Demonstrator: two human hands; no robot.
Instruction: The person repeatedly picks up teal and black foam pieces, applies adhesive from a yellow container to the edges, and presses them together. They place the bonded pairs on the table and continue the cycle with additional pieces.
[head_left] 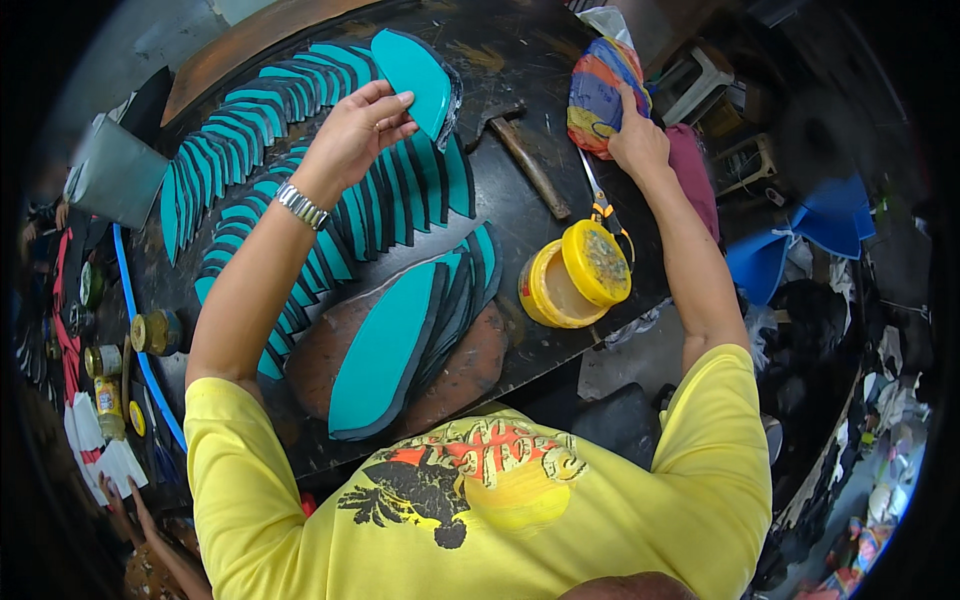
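Observation:
At the far edge of the fanned rows, my left hand [352,138] pinches a rounded teal piece with a dark edge [412,70] between thumb and fingers. Two long rows of overlapping teal and black pieces [235,140] curve across the table under and beside my left arm. My right hand [638,145] grips a red, blue and yellow plastic-wrapped bundle [592,98] at the far right. Its index finger lies stretched along the bundle's side, while the other fingers are partly hidden. A smaller stack of teal pieces [385,350] rests on a brown board [470,370] close to me.
A hammer [530,168] and orange-handled scissors [602,205] lie on the dark table [500,75] between my hands. A yellow tub [545,285] has its lid [597,262] leaning on it. Jars [157,332] stand at the left. Another person's hands [130,515] show at lower left.

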